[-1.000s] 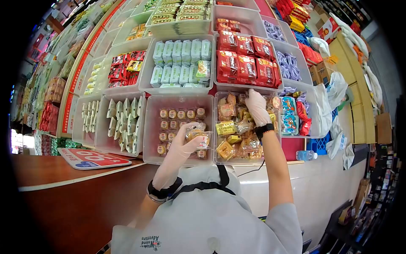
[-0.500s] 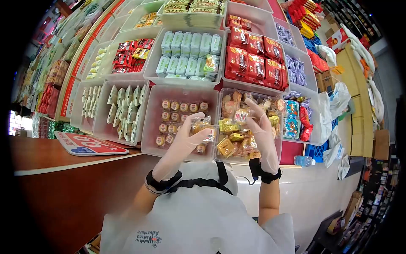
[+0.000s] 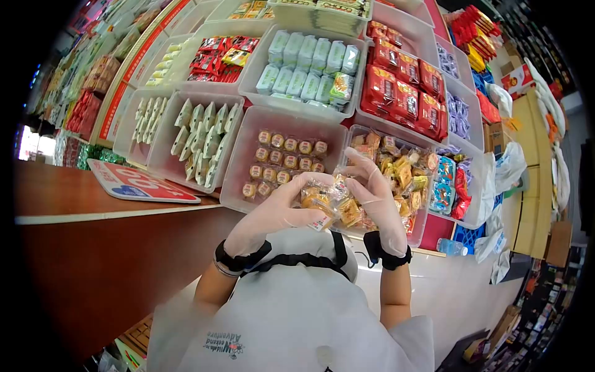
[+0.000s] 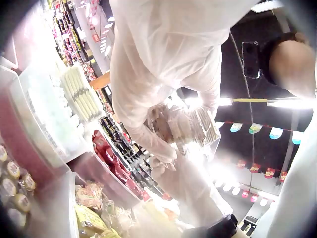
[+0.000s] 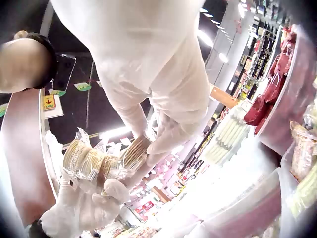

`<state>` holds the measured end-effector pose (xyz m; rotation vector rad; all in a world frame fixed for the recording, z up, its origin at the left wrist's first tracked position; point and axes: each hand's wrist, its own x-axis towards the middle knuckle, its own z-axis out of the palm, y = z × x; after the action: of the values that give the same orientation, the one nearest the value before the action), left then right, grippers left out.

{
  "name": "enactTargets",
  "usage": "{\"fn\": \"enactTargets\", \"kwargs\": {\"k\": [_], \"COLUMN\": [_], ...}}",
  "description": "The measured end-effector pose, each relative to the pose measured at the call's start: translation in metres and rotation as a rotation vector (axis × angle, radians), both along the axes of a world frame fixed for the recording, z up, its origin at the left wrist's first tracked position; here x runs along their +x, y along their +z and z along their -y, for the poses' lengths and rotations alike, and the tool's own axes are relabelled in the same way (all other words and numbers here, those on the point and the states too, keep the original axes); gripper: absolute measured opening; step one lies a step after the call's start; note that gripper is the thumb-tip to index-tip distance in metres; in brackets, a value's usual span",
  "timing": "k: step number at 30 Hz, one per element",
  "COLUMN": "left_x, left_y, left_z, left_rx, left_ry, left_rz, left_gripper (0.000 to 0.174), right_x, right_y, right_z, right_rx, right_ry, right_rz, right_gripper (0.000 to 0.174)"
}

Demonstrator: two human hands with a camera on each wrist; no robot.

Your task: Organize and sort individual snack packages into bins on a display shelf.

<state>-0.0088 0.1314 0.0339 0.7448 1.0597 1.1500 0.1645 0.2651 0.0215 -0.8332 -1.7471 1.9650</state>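
My gloved left hand (image 3: 269,214) holds several clear-wrapped round biscuit packets (image 3: 318,202) between thumb and curled fingers. Beside it, my gloved right hand (image 3: 379,201) pinches another wrapped packet (image 3: 339,188) against that group. In the right wrist view, the right hand (image 5: 153,74) grips a stack of thin biscuits (image 5: 134,152), and the left hand (image 5: 81,210) cups the wrapped stacks (image 5: 81,157). The left wrist view shows the left hand (image 4: 166,54) around the wrapped packets (image 4: 183,126). Both hands are over the front edge of the mixed snack bin (image 3: 423,218).
A bin of small round cakes (image 3: 290,144) lies left of the mixed snacks. Behind are green-white packs (image 3: 304,53) and red packs (image 3: 406,99). A price sign (image 3: 139,181) lies on the wooden counter (image 3: 56,189); a bottle (image 3: 452,247) is at the right.
The right hand came out of the mixed snack bin with a packet and moved left to meet the left hand. The left hand still holds its packets; the head view has shifted.
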Motion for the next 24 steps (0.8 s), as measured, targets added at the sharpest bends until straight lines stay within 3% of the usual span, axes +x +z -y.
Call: {"fn": "enactTargets", "kwargs": {"k": [7, 10, 12, 15, 16, 20, 22, 24], "left_x": [-0.005, -0.006, -0.011, -0.014, -0.012, -0.005, -0.007, -0.013], "left_y": [-0.002, -0.006, -0.014, -0.014, -0.012, -0.002, 0.0, 0.003], "left_z": [0.014, 0.015, 0.017, 0.016, 0.016, 0.013, 0.016, 0.021], "left_rx": [0.045, 0.09, 0.183, 0.225, 0.224, 0.169, 0.157, 0.125], "left_ry": [0.121, 0.158, 0.176, 0.075, 0.077, 0.066, 0.087, 0.236], "left_rz": [0.136, 0.041, 0.017, -0.058, -0.056, -0.057, -0.05, -0.059], "left_gripper": [0.062, 0.062, 0.062, 0.064, 0.064, 0.068, 0.069, 0.065], "right_x": [-0.01, -0.01, -0.007, -0.014, -0.019, -0.025, -0.028, -0.03], "right_y": [0.01, -0.002, -0.008, -0.003, 0.004, 0.01, 0.004, 0.003], "right_z": [0.006, 0.001, -0.004, 0.0, 0.003, 0.01, 0.009, 0.008], "right_rx": [0.066, 0.298, 0.102, 0.02, 0.039, -0.003, 0.024, 0.022], "right_ry": [0.208, 0.164, -0.085, -0.196, -0.179, -0.079, -0.053, -0.08], "right_rz": [0.026, 0.07, 0.06, -0.128, -0.137, -0.089, -0.065, -0.051], "right_gripper": [0.057, 0.052, 0.048, 0.045, 0.054, 0.064, 0.061, 0.056]}}
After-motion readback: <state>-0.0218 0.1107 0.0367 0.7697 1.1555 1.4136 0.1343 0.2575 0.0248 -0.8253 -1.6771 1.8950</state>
